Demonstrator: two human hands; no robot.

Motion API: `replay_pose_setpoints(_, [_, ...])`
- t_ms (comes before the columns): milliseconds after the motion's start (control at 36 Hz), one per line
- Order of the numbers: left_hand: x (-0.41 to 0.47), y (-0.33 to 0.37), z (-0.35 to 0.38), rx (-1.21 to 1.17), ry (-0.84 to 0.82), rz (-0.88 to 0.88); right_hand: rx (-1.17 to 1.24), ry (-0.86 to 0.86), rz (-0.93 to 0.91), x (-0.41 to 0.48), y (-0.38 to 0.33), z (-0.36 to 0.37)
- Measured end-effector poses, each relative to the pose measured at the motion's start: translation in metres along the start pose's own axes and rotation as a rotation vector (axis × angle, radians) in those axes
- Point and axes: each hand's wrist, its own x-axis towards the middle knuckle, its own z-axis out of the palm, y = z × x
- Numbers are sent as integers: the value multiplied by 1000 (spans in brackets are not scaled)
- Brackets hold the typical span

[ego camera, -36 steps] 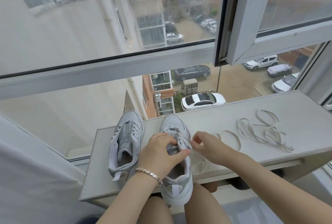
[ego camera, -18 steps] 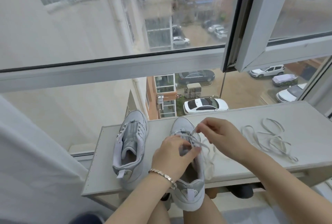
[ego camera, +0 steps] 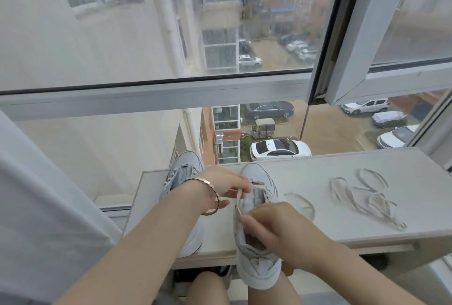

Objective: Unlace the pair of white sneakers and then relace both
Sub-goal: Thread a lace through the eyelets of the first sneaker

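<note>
Sneaker [ego camera: 259,182] lies at the desk's [ego camera: 318,168] near edge, heel overhanging. Left hand [ego camera: 226,183] pinches the lace [ego camera: 237,201] high up; right hand [ego camera: 278,230] pinches it low, by the eyelets. Lace judged light, limp and flat: grip near the tip.

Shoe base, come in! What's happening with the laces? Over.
Left hand, right hand both pinch lace at near sneaker. Other sneaker parked beside. Loose lace on shelf, not blocking.

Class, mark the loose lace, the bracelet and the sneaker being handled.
loose lace [ego camera: 371,196], head view, middle of the tangle.
bracelet [ego camera: 208,183], head view, links over the wrist.
sneaker being handled [ego camera: 254,175], head view, toe cap.
</note>
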Motion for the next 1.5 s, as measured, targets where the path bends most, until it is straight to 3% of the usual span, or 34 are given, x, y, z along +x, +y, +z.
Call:
replay_pose_setpoints(111, [-2, -7, -8, -458, -40, 15, 421, 171, 325, 8, -1, -6])
replay_pose_setpoints(167, [-4, -8, -8, -540, -48, 68, 693, 252, 474, 18, 0, -11])
replay_pose_setpoints(222, [-7, -8, -7, -513, -39, 155, 963, 229, 575, 29, 0, -15])
replay_pose_setpoints(333, [-15, -10, -8, -359, -14, 251, 1539, 187, 776, 45, 2, -22])
replay_pose_setpoints(389, [-18, -12, -12, -200, 58, 295, 1714, 186, 897, 51, 4, -25])
replay_pose_setpoints(583, [-19, -28, -36, 739, 530, 641, 1799, 202, 1042, 60, 11, -18])
replay_pose_setpoints(694, [-17, -34, -45, 916, 626, 1145, 1961, 196, 1094, 65, 19, -21])
replay_pose_setpoints(806, [-18, -36, -54, 944, 643, 1328, 2109, 260, 1042, 68, 21, -23])
replay_pose_setpoints(889, [-20, -42, -54, 928, 546, 1243, 2066, 306, 973, 71, 20, -23])
replay_pose_setpoints(944, [-19, -46, -52, 881, 509, 1014, 2002, 288, 933, 70, 15, -24])
replay_pose_setpoints(1028, [-17, -45, -48, 595, 426, 669, 1847, 201, 868, 66, 5, -27])
replay_pose_setpoints(1139, [-15, -24, -36, 248, 362, 553, 1622, 132, 712, 58, -12, -34])
replay_pose_setpoints(1278, [-15, 8, -25, -82, -178, 177, 1155, 79, 444, 46, -35, -46])
replay_pose_setpoints(1333, [-14, 17, -23, -156, -311, 162, 1005, 65, 369, 42, -41, -51])
replay_pose_setpoints(1500, [-16, 34, -24, -424, -349, 171, 809, 147, 214, 38, -48, -64])
